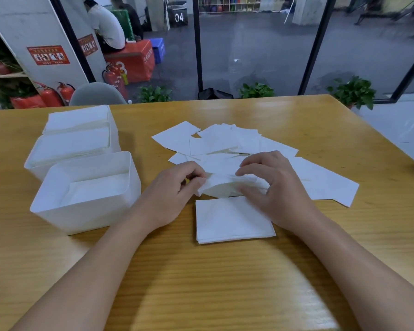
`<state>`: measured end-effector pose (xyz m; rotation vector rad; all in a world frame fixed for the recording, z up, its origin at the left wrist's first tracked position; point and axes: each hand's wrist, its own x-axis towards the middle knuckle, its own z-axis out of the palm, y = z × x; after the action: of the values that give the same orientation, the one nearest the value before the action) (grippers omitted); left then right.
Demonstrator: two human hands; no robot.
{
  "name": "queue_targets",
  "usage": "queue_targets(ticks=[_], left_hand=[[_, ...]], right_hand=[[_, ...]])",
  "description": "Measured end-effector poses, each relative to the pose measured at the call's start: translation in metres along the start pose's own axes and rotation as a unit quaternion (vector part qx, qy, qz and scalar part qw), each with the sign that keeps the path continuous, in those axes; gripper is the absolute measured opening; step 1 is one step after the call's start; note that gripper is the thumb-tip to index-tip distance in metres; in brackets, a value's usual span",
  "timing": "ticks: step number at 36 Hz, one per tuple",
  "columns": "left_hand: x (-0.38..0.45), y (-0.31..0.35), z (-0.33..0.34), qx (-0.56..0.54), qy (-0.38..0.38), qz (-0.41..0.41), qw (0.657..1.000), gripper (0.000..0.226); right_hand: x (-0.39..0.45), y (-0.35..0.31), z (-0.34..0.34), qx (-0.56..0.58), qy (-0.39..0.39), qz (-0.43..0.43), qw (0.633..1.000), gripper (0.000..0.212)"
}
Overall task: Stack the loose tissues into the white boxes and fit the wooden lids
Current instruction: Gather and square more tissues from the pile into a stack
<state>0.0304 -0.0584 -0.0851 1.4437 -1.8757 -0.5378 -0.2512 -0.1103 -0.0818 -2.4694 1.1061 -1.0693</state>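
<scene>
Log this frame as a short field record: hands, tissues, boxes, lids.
left hand: pinches the left edge of a bunch of tissues
right hand: fingers curled round the right side of the same bunch
neat stack: squared pile on the table, near side of the hands
loose tissues: scattered heap, far side of the hands
near box: open, tissues low inside
middle box: filled near the rim
far box: filled to the top
wooden lids: none fitted; none clearly in view
table: wooden
</scene>
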Motion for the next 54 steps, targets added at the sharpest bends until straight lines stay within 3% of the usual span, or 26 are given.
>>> queue_targets(ticks=[2,6,10,14,19,21,24,28,34,39,42,47,54], left_hand=[[0.0,0.001,0.001,-0.005,0.0,0.002,1.0,0.009],[-0.002,0.005,0.003,-0.013,-0.005,0.0,1.0,0.01],[-0.003,0.017,0.002,-0.019,0.045,0.019,0.999,0.024],[-0.004,0.031,0.007,0.051,0.063,0.082,0.993,0.043],[-0.004,0.042,0.019,0.102,0.097,0.142,0.98,0.05],[-0.003,0.043,0.024,0.132,0.098,0.155,0.974,0.041],[-0.002,0.042,0.028,0.159,0.136,0.167,0.964,0.011],[-0.002,0.036,0.024,0.111,0.192,0.135,0.966,0.01],[-0.005,0.033,0.013,-0.023,0.177,0.049,0.983,0.01],[-0.005,0.024,-0.003,-0.142,0.089,-0.021,0.986,0.009],[-0.005,0.016,-0.007,-0.172,0.001,-0.06,0.983,0.012],[-0.004,0.01,-0.006,-0.161,-0.081,-0.096,0.979,0.017],[-0.006,0.014,-0.001,-0.137,-0.089,-0.096,0.982,0.016]], right_hand=[[0.0,0.0,0.002,-0.008,-0.02,-0.004,1.0,0.025],[0.0,0.0,0.004,-0.012,-0.005,-0.003,1.0,0.005],[0.001,0.0,0.003,-0.014,0.025,0.001,1.0,0.004],[0.002,-0.004,0.002,-0.02,0.037,-0.022,0.999,0.006],[0.002,-0.007,0.004,-0.038,0.033,-0.052,0.997,0.005],[0.002,-0.009,0.005,-0.041,0.037,-0.058,0.997,0.002],[0.002,-0.01,0.005,-0.034,0.041,-0.061,0.997,0.003],[0.0,-0.011,0.004,-0.019,0.03,-0.057,0.998,0.012],[-0.001,-0.012,-0.004,0.122,0.043,0.034,0.991,0.009],[0.003,-0.001,-0.022,0.254,-0.065,0.112,0.959,0.014],[0.003,0.005,-0.027,0.265,-0.13,0.158,0.942,0.017],[0.003,0.008,-0.033,0.234,-0.208,0.192,0.93,0.026],[0.004,0.006,-0.039,0.224,-0.223,0.213,0.924,0.026]])
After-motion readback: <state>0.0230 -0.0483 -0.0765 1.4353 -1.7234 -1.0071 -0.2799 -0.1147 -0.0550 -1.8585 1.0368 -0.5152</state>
